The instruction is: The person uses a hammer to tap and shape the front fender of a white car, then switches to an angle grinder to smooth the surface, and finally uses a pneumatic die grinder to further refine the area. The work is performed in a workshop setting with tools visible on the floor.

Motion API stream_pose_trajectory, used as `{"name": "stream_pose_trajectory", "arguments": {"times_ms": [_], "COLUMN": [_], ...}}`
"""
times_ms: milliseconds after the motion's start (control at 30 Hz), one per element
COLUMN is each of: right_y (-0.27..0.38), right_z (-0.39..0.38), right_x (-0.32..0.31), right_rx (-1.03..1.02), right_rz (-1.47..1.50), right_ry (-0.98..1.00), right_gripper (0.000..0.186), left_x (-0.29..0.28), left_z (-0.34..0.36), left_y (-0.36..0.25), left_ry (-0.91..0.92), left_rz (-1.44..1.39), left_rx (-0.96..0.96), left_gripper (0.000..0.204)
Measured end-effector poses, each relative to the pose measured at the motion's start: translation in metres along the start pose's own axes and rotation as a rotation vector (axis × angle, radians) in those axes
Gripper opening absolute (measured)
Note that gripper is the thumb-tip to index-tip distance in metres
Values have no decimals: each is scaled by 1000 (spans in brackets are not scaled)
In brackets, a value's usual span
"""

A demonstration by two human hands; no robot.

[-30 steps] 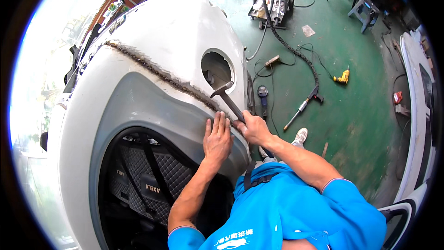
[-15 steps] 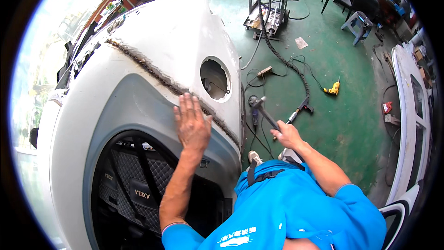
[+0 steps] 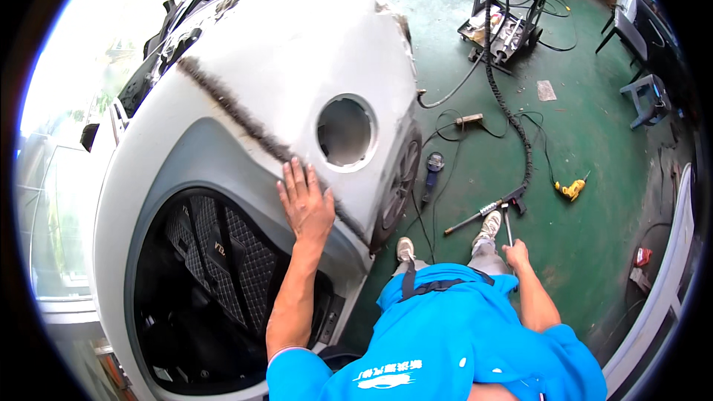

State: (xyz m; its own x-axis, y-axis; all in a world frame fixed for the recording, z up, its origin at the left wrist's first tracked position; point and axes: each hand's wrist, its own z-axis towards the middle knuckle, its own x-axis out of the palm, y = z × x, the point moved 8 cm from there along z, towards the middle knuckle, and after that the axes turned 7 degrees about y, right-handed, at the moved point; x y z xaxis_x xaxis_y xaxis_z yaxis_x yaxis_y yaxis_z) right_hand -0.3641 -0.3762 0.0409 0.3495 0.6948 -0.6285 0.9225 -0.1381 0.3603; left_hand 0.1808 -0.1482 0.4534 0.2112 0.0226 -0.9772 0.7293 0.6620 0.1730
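Observation:
My left hand (image 3: pixel 305 205) lies flat with fingers apart on the pale car body (image 3: pixel 304 37), beside a rough brown, blurred seam (image 3: pixel 245 122) that runs diagonally across the panel. Above and right of it is a round opening (image 3: pixel 344 131) in the white panel. My right hand (image 3: pixel 516 252), down by my right leg, grips a hammer (image 3: pixel 507 223) held upright in the picture over the floor.
A cart (image 3: pixel 500 29) with cables stands at the back. On the green floor (image 3: pixel 564 141) lie a hose gun (image 3: pixel 483 212), yellow drill (image 3: pixel 571 188) and dark grinder (image 3: pixel 431 177). A stool (image 3: pixel 646 100) and chair (image 3: pixel 626 33) stand right; a long panel (image 3: pixel 665 289) lines the right edge.
The hammer has come away from the seam and down to my right side. My left hand has moved up and left along the panel. The view has shifted, showing the wheel.

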Motion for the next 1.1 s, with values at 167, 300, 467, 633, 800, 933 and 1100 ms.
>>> {"name": "stream_pose_trajectory", "arguments": {"times_ms": [167,300,467,633,800,933,1100], "right_y": [-84,-125,-116,-59,-26,-50,-105], "right_z": [32,53,91,92,68,41,7], "right_x": [-49,-98,-128,-142,-163,-162,-170], "right_rx": [364,355,196,205,109,173,258], "right_rz": [-130,-388,-438,-286,-297,-195,-178], "right_ry": [449,536,496,487,484,551,468], "right_gripper": [23,36,42,37,41,36,30], "left_x": [25,14,6,5,52,208,349], "left_z": [-28,-17,-9,-16,-55,-208,-519], "left_y": [-14,-30,-40,-35,-107,-212,-311], "left_ry": [169,251,298,239,45,443,1234], "left_rz": [135,142,110,87,-324,-923,-1139], "left_rx": [-160,-160,-177,-220,-311,-406,-587], "left_gripper": [80,82,82,77,52,55,44]}}
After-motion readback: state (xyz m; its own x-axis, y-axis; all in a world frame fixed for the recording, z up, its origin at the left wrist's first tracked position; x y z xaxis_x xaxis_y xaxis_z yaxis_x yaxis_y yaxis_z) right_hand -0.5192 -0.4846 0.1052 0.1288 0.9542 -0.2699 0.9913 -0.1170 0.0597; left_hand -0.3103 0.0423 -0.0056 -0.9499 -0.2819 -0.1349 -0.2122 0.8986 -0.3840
